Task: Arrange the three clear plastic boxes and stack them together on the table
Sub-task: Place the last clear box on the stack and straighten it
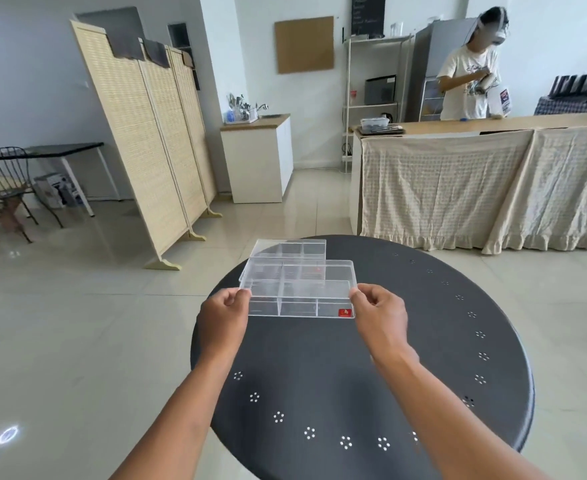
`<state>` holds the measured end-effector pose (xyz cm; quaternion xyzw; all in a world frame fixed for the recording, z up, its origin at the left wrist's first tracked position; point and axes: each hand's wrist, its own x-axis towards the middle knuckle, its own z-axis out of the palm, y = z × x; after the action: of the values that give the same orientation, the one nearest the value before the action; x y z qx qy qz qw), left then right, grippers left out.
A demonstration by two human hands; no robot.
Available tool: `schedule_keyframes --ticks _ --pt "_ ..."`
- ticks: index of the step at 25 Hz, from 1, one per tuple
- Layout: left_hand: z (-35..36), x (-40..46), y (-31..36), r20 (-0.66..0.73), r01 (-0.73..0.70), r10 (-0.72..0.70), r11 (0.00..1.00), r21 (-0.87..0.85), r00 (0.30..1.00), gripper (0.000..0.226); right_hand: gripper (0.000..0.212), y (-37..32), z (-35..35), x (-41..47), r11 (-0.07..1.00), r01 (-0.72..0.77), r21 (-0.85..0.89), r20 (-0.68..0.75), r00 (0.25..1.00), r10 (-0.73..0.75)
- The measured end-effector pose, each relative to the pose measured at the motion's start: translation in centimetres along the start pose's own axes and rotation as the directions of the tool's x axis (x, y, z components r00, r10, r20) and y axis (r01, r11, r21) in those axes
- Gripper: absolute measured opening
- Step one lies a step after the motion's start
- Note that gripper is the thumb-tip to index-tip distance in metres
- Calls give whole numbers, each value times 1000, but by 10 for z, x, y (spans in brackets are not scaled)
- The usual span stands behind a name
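Three clear plastic boxes with inner dividers are on the far left part of a round black table [354, 358]. The nearest box [300, 304] has a red sticker on its front right corner. My left hand [224, 317] pinches its left end and my right hand [378, 315] pinches its right end. Whether it rests on the table or hangs just above it is unclear. A second box [299, 270] lies right behind it, partly overlapped and seen through it. The third box [290, 249] sits at the table's far edge.
The table has small hole patterns around its rim. Tiled floor surrounds it. A folding wicker screen [146, 140] stands at the left, a cloth-draped counter [475, 181] at the right, with another person [472, 71] behind it.
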<state>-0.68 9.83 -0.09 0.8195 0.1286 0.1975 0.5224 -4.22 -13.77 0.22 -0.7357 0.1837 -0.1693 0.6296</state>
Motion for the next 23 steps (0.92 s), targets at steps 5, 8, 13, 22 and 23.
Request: schedule_keyframes --ticks 5,8,13,22,23 --pt "-25 13 -36 -30 63 -63 998 6 998 31 22 12 48 -11 999 -39 -28 58 997 40" --pt "-26 18 -45 -2 67 -67 997 35 998 34 21 20 60 -9 997 -57 -46 45 997 60" --pt "-17 35 -61 67 66 -70 995 68 995 34 19 36 74 -3 992 -101 -77 27 994 104" --pt "3 47 -78 114 139 -144 989 54 983 29 18 56 82 10 987 -147 -62 -9 989 146" --pt "3 48 -79 111 143 -147 989 41 983 26 18 57 83 11 987 -148 -58 -10 989 148"
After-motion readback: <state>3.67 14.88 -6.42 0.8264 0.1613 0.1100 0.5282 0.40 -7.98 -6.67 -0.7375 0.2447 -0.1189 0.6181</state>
